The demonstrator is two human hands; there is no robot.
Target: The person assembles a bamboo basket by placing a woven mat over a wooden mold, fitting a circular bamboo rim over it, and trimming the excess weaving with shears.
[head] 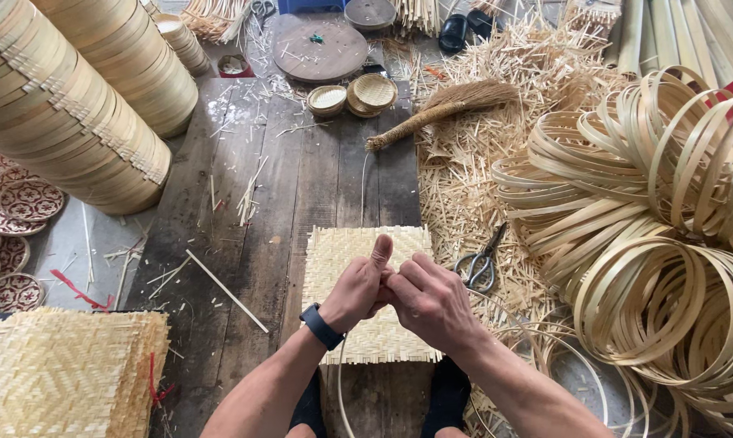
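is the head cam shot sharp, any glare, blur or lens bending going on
Head view: soft, even light with no glare and only faint shadows; the left hand, right hand and woven mat are sharp; wide-lens bending bows the stacked bamboo rings at the left edge, and the bamboo hoops on the right stay in focus.

A square woven bamboo mat [342, 251], pale straw in colour, lies flat on the dark wooden boards (its near half is hidden behind the hands). A thin bamboo strip [340, 389] curves down from under the hands, over the mat's near edge and out of view.
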